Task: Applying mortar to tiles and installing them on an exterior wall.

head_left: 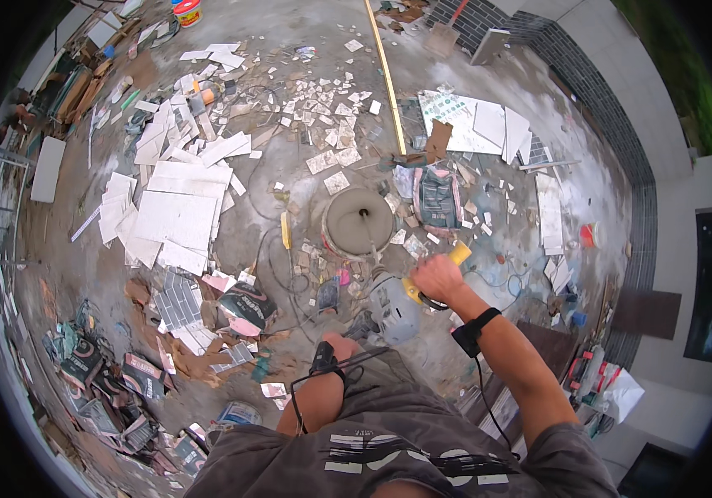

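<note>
My right hand [437, 280] is closed round the yellow handle of a mixing drill [395, 314] with a grey body. The drill's shaft runs forward into a round bucket [327, 241] of grey mortar [348, 217], whose wet surface shows a swirl with a dark hollow in it. Low beside the drill body is my left hand [339, 345], below a black wrist strap. Its fingers are mostly hidden, so whether they grip anything cannot be made out. A yellow-handled tool [285, 231] lies left of the bucket, and a dark printed bag [437, 199] lies to its right.
White tile sheets [175, 217] are stacked on the left, with broken tile pieces [323, 108] strewn ahead. A long yellow straightedge [387, 79] lies beyond the bucket. Printed bags [246, 309] lie near my left side. Cable loops [512, 285] rest to the right.
</note>
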`<action>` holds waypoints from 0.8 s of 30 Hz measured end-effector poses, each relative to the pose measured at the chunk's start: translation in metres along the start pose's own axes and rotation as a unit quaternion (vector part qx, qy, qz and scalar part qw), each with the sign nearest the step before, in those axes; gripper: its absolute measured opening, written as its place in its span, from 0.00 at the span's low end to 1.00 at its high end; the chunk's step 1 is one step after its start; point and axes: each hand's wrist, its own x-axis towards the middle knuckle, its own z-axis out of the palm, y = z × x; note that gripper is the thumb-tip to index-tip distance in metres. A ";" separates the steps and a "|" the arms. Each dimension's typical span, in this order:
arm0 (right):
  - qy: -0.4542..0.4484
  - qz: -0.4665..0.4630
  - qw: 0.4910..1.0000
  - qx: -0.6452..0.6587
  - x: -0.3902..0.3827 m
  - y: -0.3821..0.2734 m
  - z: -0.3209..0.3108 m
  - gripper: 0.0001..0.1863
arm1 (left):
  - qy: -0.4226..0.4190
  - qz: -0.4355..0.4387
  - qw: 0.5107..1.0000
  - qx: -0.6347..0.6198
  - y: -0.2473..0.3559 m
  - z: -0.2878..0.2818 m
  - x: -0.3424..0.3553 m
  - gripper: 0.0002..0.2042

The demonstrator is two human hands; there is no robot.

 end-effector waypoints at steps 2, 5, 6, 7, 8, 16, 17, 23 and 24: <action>-0.015 0.008 1.000 0.014 -0.011 -0.001 0.008 0.09 | 0.004 0.001 1.000 0.006 0.002 0.001 -0.003 0.19; 0.007 0.020 0.999 0.025 -0.022 -0.007 0.014 0.09 | 0.008 0.024 0.999 0.031 -0.019 0.011 0.011 0.17; -0.013 0.035 0.999 0.039 -0.028 -0.007 0.021 0.09 | -0.002 0.055 0.997 0.057 -0.020 0.012 0.013 0.17; -0.033 0.049 0.997 0.054 -0.034 -0.007 0.028 0.10 | -0.003 0.057 0.997 0.061 -0.022 0.014 0.013 0.17; -0.032 0.052 0.997 0.057 -0.041 -0.008 0.034 0.10 | 0.011 0.100 0.993 0.062 -0.024 0.015 0.012 0.17; -0.009 0.099 0.990 0.099 -0.082 -0.027 0.063 0.09 | 0.009 -0.002 1.000 0.010 -0.014 0.005 -0.006 0.14; -0.004 0.101 0.990 0.102 -0.088 -0.030 0.067 0.09 | 0.009 0.001 1.000 0.021 -0.009 0.002 -0.010 0.15; 0.017 0.147 0.976 0.162 -0.123 -0.046 0.104 0.09 | -0.043 0.113 0.977 0.175 -0.004 -0.003 -0.021 0.16; 0.014 0.151 0.973 0.172 -0.127 -0.050 0.110 0.09 | -0.069 0.154 0.962 0.213 -0.004 -0.005 -0.024 0.16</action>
